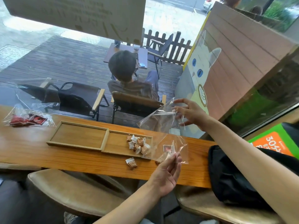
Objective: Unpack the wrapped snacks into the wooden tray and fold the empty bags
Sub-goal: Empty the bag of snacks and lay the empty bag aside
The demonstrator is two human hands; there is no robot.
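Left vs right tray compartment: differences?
The left compartment holds nothing; the right compartment holds a pile of wrapped snacks. A clear plastic bag overlaps the right compartment's end; nothing covers the left. Both are shallow wood, similar size.

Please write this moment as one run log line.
left hand: pinches clear bag | right hand: holds it | snacks: wooden tray

Two bare forearms in view, no sleeves reaching wrists or elbows. Left hand (165, 173) bare: no glove, ring or watch visible. Right hand (192, 113) likewise bare, wrist unadorned. Fingers slender, nails short and unpainted as far as can be seen. Upper arms and clothing out of frame.
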